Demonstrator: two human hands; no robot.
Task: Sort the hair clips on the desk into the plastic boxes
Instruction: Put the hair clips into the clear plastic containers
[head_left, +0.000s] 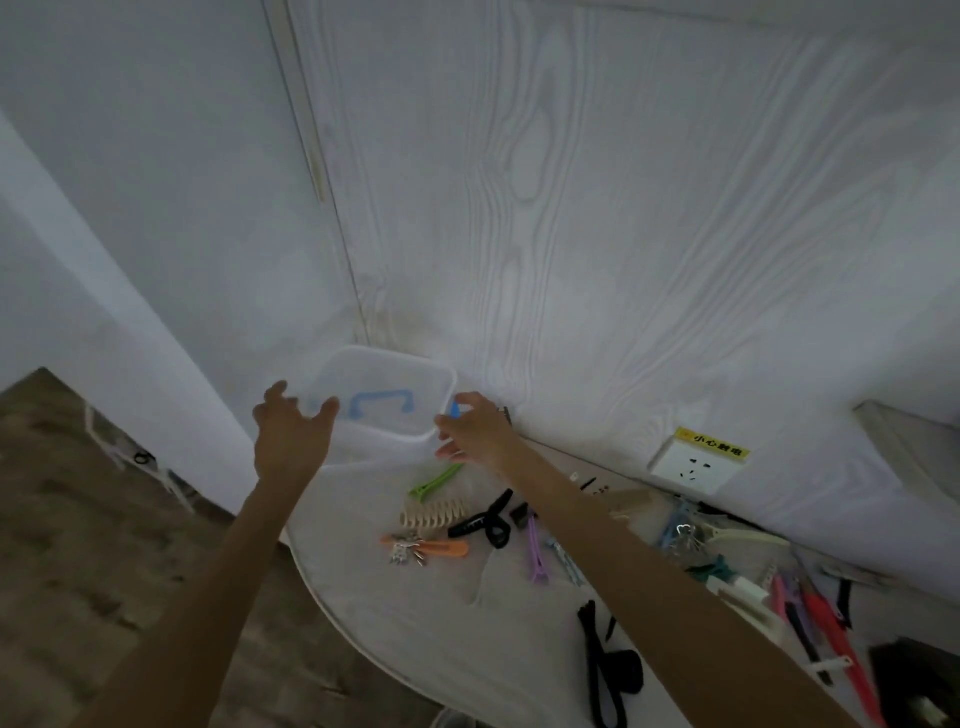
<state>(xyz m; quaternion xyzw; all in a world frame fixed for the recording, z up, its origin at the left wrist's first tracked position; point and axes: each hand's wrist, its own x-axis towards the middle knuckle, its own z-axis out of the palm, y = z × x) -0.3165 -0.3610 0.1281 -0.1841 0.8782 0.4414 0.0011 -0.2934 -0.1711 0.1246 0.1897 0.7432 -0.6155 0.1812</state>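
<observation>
- One clear plastic box (387, 379) with one blue handle (383, 404) on its lid is at the far left corner of the surface (452, 613), against the wall.
- Two hands reach to it: the left hand (291, 434) at its left side, fingers (327, 408) spread and lightly curved; the right hand (475, 428) at its right side, fingers curled by a blue latch (455, 410). Whether either one grips the box, I cannot tell.
- Loose clips near the middle of the surface: one green clip (435, 480), one beige claw clip (434, 514), one orange clip (431, 546), one black claw clip (485, 519), one purple clip (535, 551).
- Small silver clips (408, 553) lie on the orange one; count unclear.
- A heap of more clips (810, 603) lies toward the right edge, too tangled to count.
- One wall socket (693, 467).
</observation>
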